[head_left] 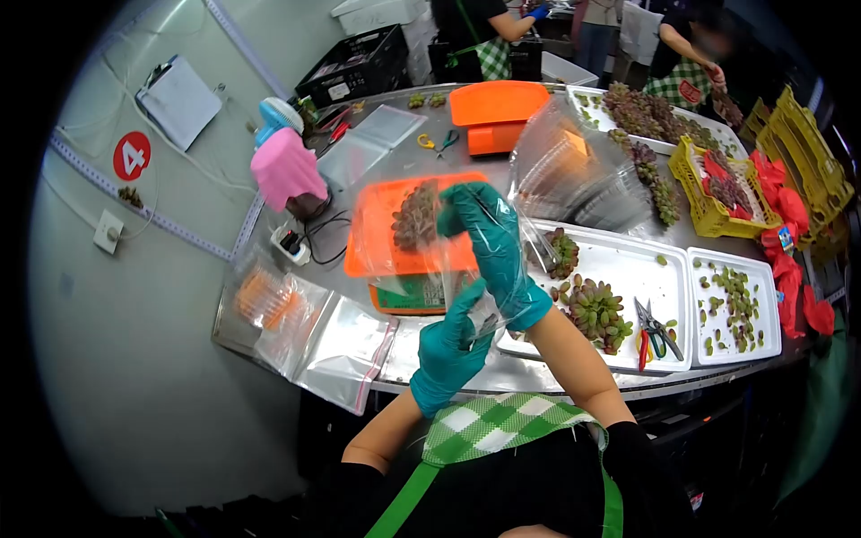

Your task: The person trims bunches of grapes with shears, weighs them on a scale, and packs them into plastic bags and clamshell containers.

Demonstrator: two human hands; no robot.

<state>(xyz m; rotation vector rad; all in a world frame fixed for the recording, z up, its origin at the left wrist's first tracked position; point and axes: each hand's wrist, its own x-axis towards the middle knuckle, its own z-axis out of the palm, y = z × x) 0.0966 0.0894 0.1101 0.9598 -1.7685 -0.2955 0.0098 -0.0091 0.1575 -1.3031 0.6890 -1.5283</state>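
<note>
Both my hands wear green gloves and are raised in front of the orange scale (368, 255). My left hand (453, 354) is closed around the lower part of a clear plastic bag (484, 321). Above it, my right hand (493, 242) has its fingers closed on the upper part of the same thin plastic. A reddish-green succulent (415, 218) shows over the scale's pan, just left of my right fingers; I cannot tell whether it lies on the pan or inside the plastic. Right of my hands, a white tray (641, 260) holds succulent rosettes (596, 309) and pruning shears (657, 330).
Stacked clear plastic trays (574, 170) stand behind my right hand, near a second orange scale (499, 103). Flat plastic bags (345, 345) lie at the front left. A smaller white tray (769, 309) holds loose leaves. Co-workers stand across the table beyond a yellow basket (713, 211).
</note>
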